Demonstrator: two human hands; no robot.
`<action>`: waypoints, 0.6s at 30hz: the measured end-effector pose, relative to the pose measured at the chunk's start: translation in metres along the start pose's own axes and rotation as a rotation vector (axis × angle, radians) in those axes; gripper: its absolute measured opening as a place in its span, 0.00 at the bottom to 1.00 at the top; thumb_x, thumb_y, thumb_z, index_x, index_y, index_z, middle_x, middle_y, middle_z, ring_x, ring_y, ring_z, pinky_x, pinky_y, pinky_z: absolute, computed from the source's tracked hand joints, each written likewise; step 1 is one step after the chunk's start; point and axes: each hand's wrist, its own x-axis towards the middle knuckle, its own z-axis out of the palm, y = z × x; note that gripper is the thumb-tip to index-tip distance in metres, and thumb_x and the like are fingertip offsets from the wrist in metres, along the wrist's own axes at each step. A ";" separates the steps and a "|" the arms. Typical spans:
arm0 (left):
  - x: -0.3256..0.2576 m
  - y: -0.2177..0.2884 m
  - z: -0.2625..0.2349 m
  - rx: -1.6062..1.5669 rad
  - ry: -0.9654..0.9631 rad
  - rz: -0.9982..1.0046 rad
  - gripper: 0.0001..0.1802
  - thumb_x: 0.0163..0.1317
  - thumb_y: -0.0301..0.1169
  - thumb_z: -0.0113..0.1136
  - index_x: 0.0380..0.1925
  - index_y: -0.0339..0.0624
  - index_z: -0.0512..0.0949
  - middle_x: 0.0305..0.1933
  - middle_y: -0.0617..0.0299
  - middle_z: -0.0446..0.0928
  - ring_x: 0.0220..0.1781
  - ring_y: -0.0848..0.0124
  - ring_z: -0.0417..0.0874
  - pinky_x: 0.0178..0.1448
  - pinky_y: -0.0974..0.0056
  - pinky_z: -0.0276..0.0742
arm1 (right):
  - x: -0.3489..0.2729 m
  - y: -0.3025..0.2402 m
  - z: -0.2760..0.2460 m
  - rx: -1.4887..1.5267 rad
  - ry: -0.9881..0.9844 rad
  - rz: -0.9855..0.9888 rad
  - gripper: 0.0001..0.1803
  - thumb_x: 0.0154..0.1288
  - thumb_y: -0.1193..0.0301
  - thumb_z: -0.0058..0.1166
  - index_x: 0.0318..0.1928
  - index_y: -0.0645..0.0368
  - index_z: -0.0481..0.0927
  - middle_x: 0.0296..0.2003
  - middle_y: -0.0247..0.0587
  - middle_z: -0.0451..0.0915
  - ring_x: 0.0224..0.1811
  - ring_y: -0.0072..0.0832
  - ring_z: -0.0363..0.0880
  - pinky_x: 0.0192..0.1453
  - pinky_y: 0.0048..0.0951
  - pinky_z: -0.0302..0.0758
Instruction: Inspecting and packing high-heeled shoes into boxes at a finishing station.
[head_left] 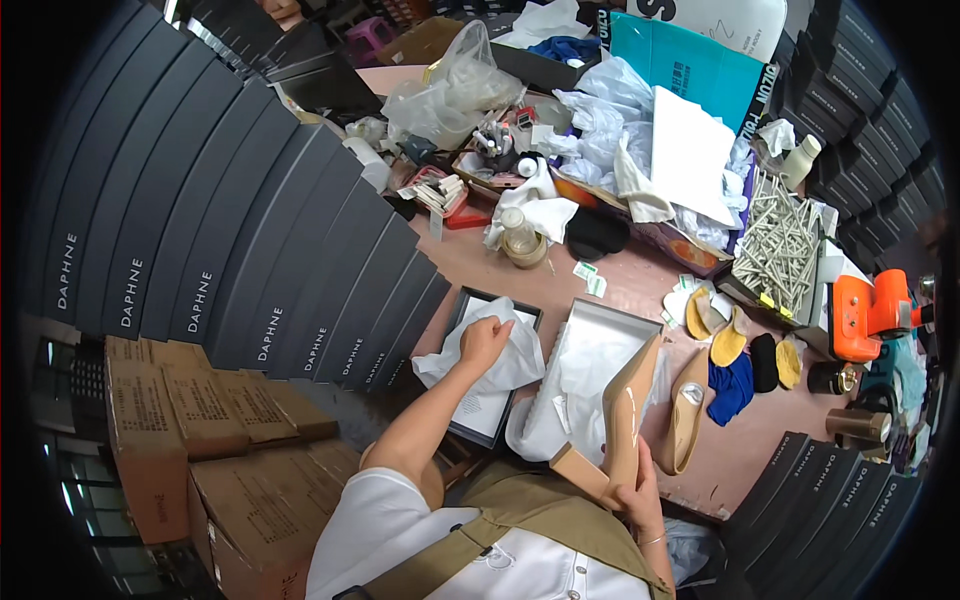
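My right hand (642, 492) grips a beige block-heeled shoe (622, 432) near its heel end, with the toe pointing up and away. My left hand (485, 343) is closed on crumpled white tissue paper (522, 362), which lies over a dark shallow box tray (470, 433). Between the hands stands an open shoebox (618, 315) with pale walls and white paper inside. The matching beige shoe (685, 425) lies on the table to the right of the held one, with a pale wad inside its opening.
Stacked dark shoeboxes (230, 190) rise at the left above brown cartons (260, 500); more dark boxes (815, 500) stand lower right. Yellow pads (728, 345), blue cloth (732, 390), a box of pale sticks (775, 240), an orange device (870, 315) and a glass jar (522, 240) crowd the table.
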 end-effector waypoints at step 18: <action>-0.104 0.125 -0.142 -0.070 -0.007 0.749 0.20 0.47 0.15 0.55 0.43 0.35 0.79 0.44 0.52 0.77 0.45 0.55 0.79 0.48 0.57 0.77 | 0.055 -0.033 0.019 0.049 -0.304 0.250 0.29 0.66 0.61 0.50 0.62 0.64 0.63 0.49 0.44 0.76 0.47 0.26 0.77 0.44 0.27 0.78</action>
